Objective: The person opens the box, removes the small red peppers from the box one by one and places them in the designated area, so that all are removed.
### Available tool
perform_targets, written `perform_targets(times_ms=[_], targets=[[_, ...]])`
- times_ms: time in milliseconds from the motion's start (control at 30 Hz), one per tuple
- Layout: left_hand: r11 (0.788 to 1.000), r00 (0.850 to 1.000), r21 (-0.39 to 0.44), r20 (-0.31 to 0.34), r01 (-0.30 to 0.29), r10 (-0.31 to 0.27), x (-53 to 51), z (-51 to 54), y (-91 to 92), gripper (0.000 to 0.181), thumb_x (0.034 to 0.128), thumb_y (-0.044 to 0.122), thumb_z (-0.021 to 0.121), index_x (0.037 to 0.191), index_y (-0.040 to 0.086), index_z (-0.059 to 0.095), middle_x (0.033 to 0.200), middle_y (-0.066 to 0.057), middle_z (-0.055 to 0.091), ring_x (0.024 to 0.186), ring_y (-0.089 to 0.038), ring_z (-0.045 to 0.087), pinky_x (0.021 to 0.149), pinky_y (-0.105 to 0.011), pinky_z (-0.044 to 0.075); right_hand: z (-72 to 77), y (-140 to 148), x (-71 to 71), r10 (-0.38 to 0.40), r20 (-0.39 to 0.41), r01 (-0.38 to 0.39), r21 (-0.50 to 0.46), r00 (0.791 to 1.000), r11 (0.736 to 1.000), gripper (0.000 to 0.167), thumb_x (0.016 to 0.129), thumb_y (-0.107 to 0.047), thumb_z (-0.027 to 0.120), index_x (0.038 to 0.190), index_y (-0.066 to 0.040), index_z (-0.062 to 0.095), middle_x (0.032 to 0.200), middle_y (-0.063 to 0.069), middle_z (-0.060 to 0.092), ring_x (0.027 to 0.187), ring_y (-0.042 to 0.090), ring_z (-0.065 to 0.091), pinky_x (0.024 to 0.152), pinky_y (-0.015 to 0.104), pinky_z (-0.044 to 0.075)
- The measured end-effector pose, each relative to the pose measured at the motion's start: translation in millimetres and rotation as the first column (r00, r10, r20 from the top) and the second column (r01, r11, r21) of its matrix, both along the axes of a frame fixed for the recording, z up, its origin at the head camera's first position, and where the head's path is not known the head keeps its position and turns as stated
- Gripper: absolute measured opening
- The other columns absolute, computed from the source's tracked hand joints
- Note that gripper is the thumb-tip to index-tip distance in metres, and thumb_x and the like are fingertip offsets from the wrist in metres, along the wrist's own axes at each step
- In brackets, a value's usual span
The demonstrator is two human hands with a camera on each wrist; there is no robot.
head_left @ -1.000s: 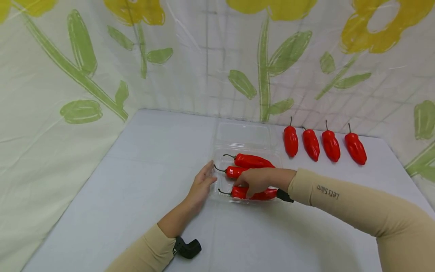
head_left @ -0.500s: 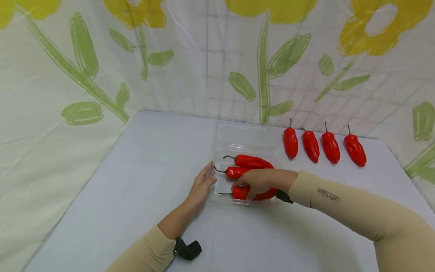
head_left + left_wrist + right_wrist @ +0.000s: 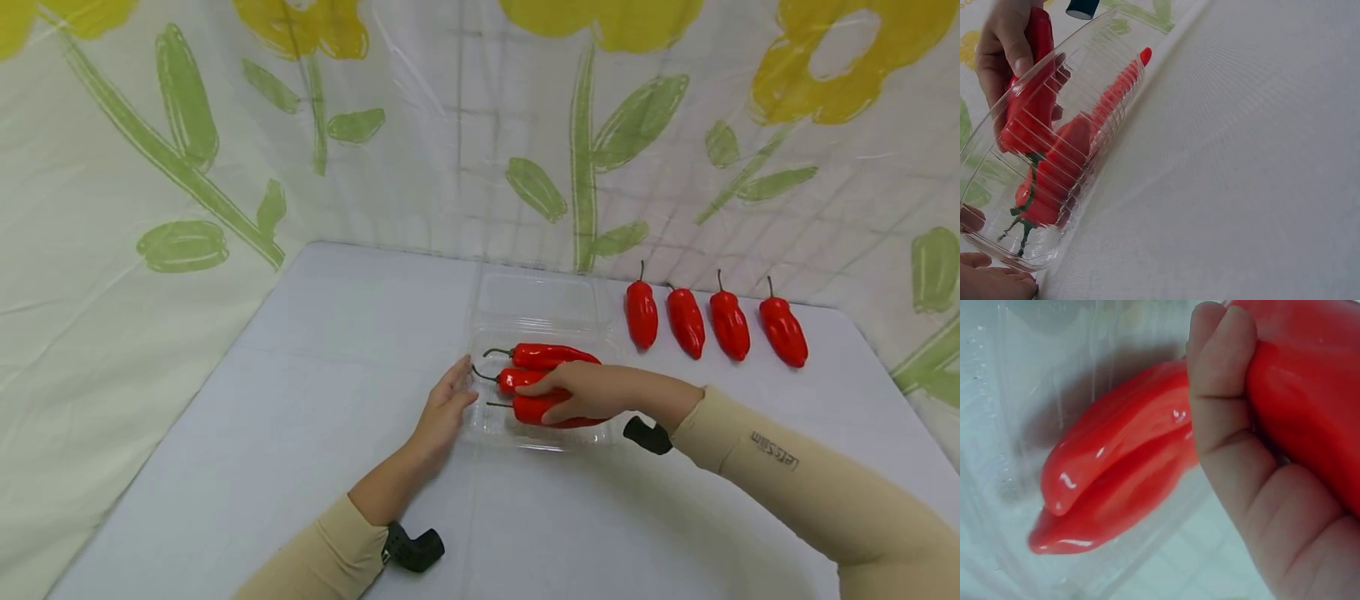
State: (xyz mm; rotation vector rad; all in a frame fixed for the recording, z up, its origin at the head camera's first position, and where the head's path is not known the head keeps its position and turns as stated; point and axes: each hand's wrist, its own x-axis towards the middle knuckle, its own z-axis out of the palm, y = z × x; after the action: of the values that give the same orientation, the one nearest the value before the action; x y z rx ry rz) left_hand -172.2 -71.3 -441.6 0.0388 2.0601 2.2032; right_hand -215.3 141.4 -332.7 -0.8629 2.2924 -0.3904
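Observation:
A clear plastic container (image 3: 491, 429) stands on the table, its lid (image 3: 536, 300) folded back behind it. My right hand (image 3: 581, 392) grips a red pepper (image 3: 531, 408) over the container, thumb and fingers round its body, stem pointing left. In the right wrist view this pepper (image 3: 1316, 394) is raised above two others. Those are a middle pepper (image 3: 510, 381) and a far pepper (image 3: 540, 356), lying side by side in the container, partly behind my hand. My left hand (image 3: 438, 417) touches the container's left side with its fingers fairly straight.
Several more red peppers stand in a row at the table's back right, among them one nearest the lid (image 3: 641, 315) and one at the far end (image 3: 783, 332). A flowered curtain (image 3: 420, 167) hangs behind the table (image 3: 345, 350).
My right hand has brought its pepper up and away from the container's near wall, toward the other two. The right forearm has shifted rightward. My left hand has stayed put.

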Motion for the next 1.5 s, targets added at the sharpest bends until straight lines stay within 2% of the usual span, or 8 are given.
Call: perform_targets(times_ms=[167, 333, 600, 833, 1000, 1233, 1367, 1500], targets=[[1.000, 1.000, 0.004, 0.009, -0.007, 0.007, -0.1, 0.0, -0.7, 0.058, 0.0892, -0.002, 0.038, 0.145, -0.002, 0.023, 0.153, -0.019, 0.023, 0.143, -0.032, 0.018, 0.116, -0.047, 0.017, 2.6, 15.8, 5.4, -0.106, 0.060, 0.112, -0.109, 0.993, 0.988, 0.055, 0.087, -0.029, 0.063, 0.138, -0.028, 0.045, 0.131, 0.002, 0.052, 0.122, 0.024, 0.040, 0.083, 0.032, 0.053], [1.000, 1.000, 0.009, 0.017, -0.005, 0.005, 0.0, 0.4, -0.5, 0.058, 0.0898, -0.002, 0.038, 0.146, -0.001, 0.022, 0.153, -0.019, 0.023, 0.143, -0.031, 0.018, 0.116, -0.047, 0.016, 3.1, 30.3, 13.2, -0.212, 0.089, 0.225, -0.180, 0.973, 0.958, 0.057, 0.089, -0.034, 0.059, 0.142, -0.028, 0.040, 0.134, 0.009, 0.048, 0.120, 0.028, 0.040, 0.081, 0.032, 0.052], [1.000, 1.000, -0.007, 0.026, 0.000, 0.000, -0.1, 1.7, -0.5, 0.058, 0.0903, -0.001, 0.038, 0.146, -0.001, 0.022, 0.153, -0.018, 0.023, 0.143, -0.031, 0.018, 0.116, -0.047, 0.017, -2.5, 44.6, 23.2, -0.318, 0.114, 0.338, -0.323, 0.941, 0.884, 0.061, 0.089, -0.032, 0.059, 0.145, -0.031, 0.033, 0.133, 0.011, 0.048, 0.118, 0.030, 0.040, 0.079, 0.030, 0.053], [1.000, 0.999, -0.021, 0.043, 0.003, -0.002, 0.2, 3.4, -0.1, 0.058, 0.0912, 0.001, 0.037, 0.147, 0.001, 0.021, 0.153, -0.017, 0.023, 0.143, -0.032, 0.018, 0.115, -0.048, 0.017, -2.6, 55.7, 31.4, -0.373, 0.120, 0.389, -0.399, 0.920, 0.830, 0.062, 0.090, -0.032, 0.058, 0.146, -0.026, 0.032, 0.133, 0.016, 0.048, 0.115, 0.032, 0.043, 0.076, 0.030, 0.054], [1.000, 0.999, -0.015, 0.054, -0.002, 0.003, 0.2, 3.9, 0.4, 0.058, 0.0914, 0.001, 0.038, 0.147, 0.002, 0.021, 0.154, -0.015, 0.023, 0.143, -0.030, 0.018, 0.116, -0.047, 0.017, -4.9, 60.6, 39.1, -0.433, 0.144, 0.449, -0.448, 0.890, 0.773, 0.062, 0.090, -0.029, 0.058, 0.146, -0.024, 0.032, 0.132, 0.016, 0.049, 0.113, 0.032, 0.044, 0.075, 0.030, 0.054], [1.000, 0.998, -0.029, 0.059, 0.003, -0.001, -0.6, 1.6, -0.1, 0.057, 0.0921, 0.002, 0.037, 0.147, 0.004, 0.022, 0.154, -0.014, 0.023, 0.144, -0.029, 0.018, 0.116, -0.047, 0.017, -12.1, 70.1, 47.9, -0.484, 0.174, 0.497, -0.523, 0.858, 0.692, 0.064, 0.091, -0.024, 0.057, 0.148, -0.025, 0.026, 0.141, 0.019, 0.041, 0.119, 0.035, 0.042, 0.076, 0.028, 0.054], [1.000, 0.998, -0.023, 0.058, 0.003, -0.002, -0.7, 1.5, 0.3, 0.057, 0.0921, 0.002, 0.037, 0.147, 0.004, 0.022, 0.154, -0.015, 0.023, 0.144, -0.029, 0.018, 0.116, -0.047, 0.017, -14.5, 76.9, 52.6, -0.542, 0.184, 0.546, -0.536, 0.820, 0.643, 0.065, 0.092, -0.023, 0.056, 0.148, -0.025, 0.024, 0.141, 0.020, 0.040, 0.120, 0.035, 0.039, 0.074, 0.027, 0.054], [1.000, 0.999, -0.027, 0.045, -0.001, 0.003, -0.5, 1.8, -0.3, 0.057, 0.0915, 0.001, 0.037, 0.147, 0.002, 0.022, 0.153, -0.016, 0.024, 0.143, -0.031, 0.019, 0.115, -0.048, 0.018, -16.8, 84.0, 55.4, -0.613, 0.191, 0.606, -0.531, 0.767, 0.592, 0.065, 0.093, -0.025, 0.054, 0.148, -0.028, 0.021, 0.141, 0.020, 0.038, 0.121, 0.034, 0.037, 0.073, 0.025, 0.054]])
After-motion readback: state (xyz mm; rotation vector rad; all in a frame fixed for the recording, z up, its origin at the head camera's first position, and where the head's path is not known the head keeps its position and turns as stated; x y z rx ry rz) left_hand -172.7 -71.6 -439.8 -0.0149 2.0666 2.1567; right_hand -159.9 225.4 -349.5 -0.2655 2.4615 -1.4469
